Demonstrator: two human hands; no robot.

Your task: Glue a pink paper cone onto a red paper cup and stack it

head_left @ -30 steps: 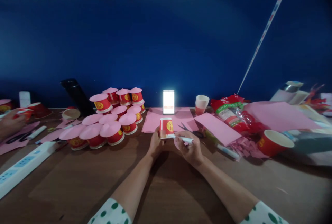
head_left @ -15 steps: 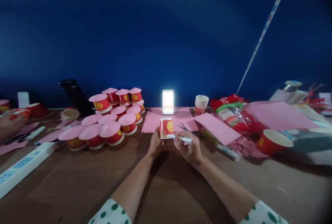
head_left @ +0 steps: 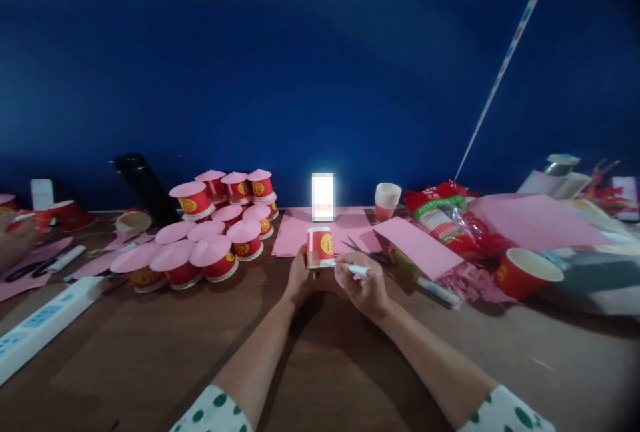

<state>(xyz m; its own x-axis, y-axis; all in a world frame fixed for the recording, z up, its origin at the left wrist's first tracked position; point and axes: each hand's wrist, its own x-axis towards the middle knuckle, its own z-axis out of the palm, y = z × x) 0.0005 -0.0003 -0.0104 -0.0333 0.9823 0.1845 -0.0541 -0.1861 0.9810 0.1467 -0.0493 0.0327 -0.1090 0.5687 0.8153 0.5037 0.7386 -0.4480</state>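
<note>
An upside-down red paper cup (head_left: 320, 245) with a yellow emblem stands on pink paper (head_left: 295, 235) at the middle of the wooden table. My left hand (head_left: 299, 280) grips its left side near the rim. My right hand (head_left: 364, 289) is closed round a white pen (head_left: 347, 267), whose tip touches the cup's lower rim on the right side. Black scissors (head_left: 373, 255) lie just beyond my right hand.
A pile of red cups topped with pink discs (head_left: 215, 232) sits at left. A lit phone (head_left: 323, 197), a white cup (head_left: 388, 200), pink sheets (head_left: 419, 247), a red packet (head_left: 440, 215) and an open red cup (head_left: 527, 272) lie behind and right. A power strip (head_left: 40, 332) and another person's hand (head_left: 13, 245) are far left.
Almost nothing has moved. My hands stay on the cup and the pen; the view has drifted slightly, and the other person's hand at far left has slid further out.
</note>
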